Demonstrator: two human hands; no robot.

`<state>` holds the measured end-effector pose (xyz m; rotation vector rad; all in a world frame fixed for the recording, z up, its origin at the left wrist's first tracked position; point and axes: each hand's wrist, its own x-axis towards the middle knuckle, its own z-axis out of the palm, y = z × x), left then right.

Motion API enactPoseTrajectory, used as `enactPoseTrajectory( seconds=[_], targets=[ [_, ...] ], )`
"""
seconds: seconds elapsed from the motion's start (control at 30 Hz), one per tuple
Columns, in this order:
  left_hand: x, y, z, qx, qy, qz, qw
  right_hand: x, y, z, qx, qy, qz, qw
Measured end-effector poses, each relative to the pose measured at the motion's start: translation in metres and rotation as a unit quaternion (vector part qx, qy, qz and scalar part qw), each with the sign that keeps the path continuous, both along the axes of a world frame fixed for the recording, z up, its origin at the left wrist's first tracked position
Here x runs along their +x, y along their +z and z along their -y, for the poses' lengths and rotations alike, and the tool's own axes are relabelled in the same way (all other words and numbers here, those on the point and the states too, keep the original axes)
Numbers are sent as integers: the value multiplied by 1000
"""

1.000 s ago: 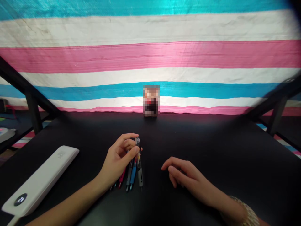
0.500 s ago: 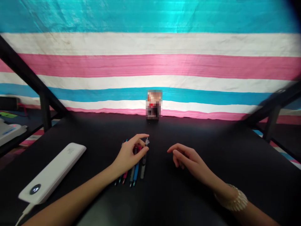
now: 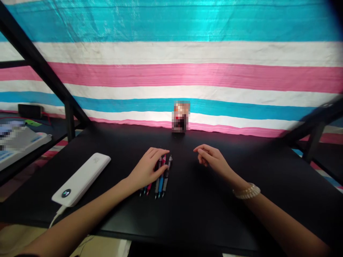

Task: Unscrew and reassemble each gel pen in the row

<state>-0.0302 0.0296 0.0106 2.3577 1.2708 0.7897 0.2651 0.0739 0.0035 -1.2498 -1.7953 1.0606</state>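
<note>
My left hand point(image 3: 147, 166) rests over a row of several pens, thumb and index finger apart. It covers the upper parts of the pens on the left, and I cannot tell whether it presses on any. A blue pen point(image 3: 160, 184) lies in the row beside a grey one point(image 3: 157, 189) and a pink one point(image 3: 149, 187). At the row's right end is a clear-topped pen with a grey grip point(image 3: 165, 180), just right of the thumb. My right hand point(image 3: 211, 157) hovers or rests to the right, loosely curled, index finger stretched forward, holding nothing.
A white power bank point(image 3: 81, 180) with a lit display and plugged-in cable lies left on the black table point(image 3: 187, 214). A small blurred upright object point(image 3: 179, 119) stands at the back, before a striped sheet point(image 3: 214, 75). Dark bars point(image 3: 70, 119) rise at both sides.
The rightmost pen now lies closer to the blue one, its lower end more level with the row. My left index finger and thumb have come off it. The view has shifted, showing the table's front edge.
</note>
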Motion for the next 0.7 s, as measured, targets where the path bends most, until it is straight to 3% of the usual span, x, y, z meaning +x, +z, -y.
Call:
enactPoseTrajectory(
  seconds=[0.07,0.13,0.27,0.53,0.7],
  targets=[
    [-21,2,11,-3,-55,-30,998,4,-1,2,27,-7,19,999],
    [-38,0,19,-9,-127,-116,985,8,-4,-1,67,-24,44,996],
    [-43,-11,24,-23,-145,-184,972,7,-16,-24,151,-63,95,982],
    [21,-15,25,-14,-205,-169,964,-20,-29,-86,257,-75,160,950],
    [63,-21,33,-15,-167,-161,973,-30,-29,-107,289,-72,206,932]
  ],
)
